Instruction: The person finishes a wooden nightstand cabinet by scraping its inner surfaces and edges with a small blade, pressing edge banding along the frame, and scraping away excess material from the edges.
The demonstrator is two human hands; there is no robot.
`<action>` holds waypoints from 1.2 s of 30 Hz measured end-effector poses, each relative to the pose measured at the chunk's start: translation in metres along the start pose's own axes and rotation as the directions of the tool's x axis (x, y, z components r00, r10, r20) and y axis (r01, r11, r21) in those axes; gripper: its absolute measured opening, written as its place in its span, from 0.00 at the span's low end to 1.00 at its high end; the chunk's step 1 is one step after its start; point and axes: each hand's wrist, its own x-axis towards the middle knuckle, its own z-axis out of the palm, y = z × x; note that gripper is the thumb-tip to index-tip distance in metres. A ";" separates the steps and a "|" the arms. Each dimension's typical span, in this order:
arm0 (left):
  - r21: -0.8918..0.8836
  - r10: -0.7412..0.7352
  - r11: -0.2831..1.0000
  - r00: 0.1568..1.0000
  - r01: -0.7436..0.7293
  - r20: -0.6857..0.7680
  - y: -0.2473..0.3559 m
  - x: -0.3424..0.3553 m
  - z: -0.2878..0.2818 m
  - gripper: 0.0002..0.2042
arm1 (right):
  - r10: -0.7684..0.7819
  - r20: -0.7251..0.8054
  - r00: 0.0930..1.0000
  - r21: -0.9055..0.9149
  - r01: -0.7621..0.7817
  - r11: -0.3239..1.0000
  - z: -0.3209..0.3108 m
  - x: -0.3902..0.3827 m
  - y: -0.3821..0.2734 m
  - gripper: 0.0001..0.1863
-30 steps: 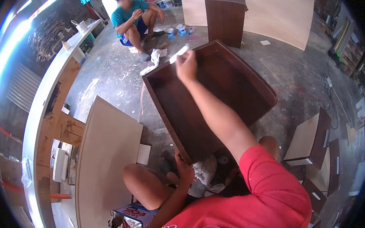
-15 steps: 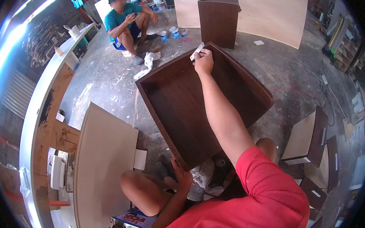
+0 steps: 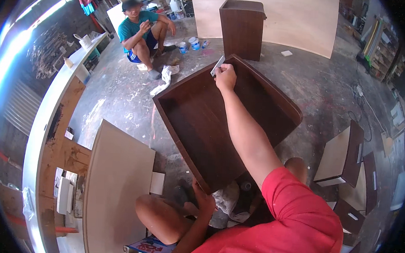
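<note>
Two hands work on a dark brown wooden box that stands tilted on the concrete floor, its open side up. At its near corner the left hand grips the edge, fingers curled round it. At the far corner the right hand pinches a small pale scraper against the rim. Beyond, a dark cabinet stands upright.
</note>
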 end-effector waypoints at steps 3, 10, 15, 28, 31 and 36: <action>-0.082 0.094 0.992 0.995 -0.092 0.026 -0.028 -0.002 0.001 0.31 | -0.030 -0.014 0.999 -0.046 0.030 0.998 -0.002 0.007 0.021 0.15; 0.186 -0.181 0.967 0.983 0.172 0.028 0.005 -0.016 -0.005 0.29 | -0.312 -0.008 0.950 -0.256 0.300 0.919 -0.005 -0.019 0.028 0.13; -0.177 0.084 0.981 0.996 -0.086 -0.014 -0.027 -0.014 0.003 0.30 | -0.166 0.048 0.985 -0.200 0.172 0.965 -0.007 -0.022 0.024 0.14; -0.221 0.104 0.971 0.993 -0.090 0.050 -0.034 -0.019 0.005 0.39 | -0.073 0.216 0.974 -0.081 0.092 0.992 0.002 -0.048 0.029 0.16; -0.221 0.038 0.975 0.997 -0.023 0.063 -0.042 -0.018 0.006 0.40 | -0.123 0.242 0.962 -0.143 0.161 0.977 -0.001 -0.054 0.027 0.13; -0.208 -0.107 0.970 0.990 0.124 0.089 -0.067 -0.017 0.010 0.36 | -0.115 0.281 0.953 -0.159 0.164 0.974 -0.005 -0.062 0.017 0.13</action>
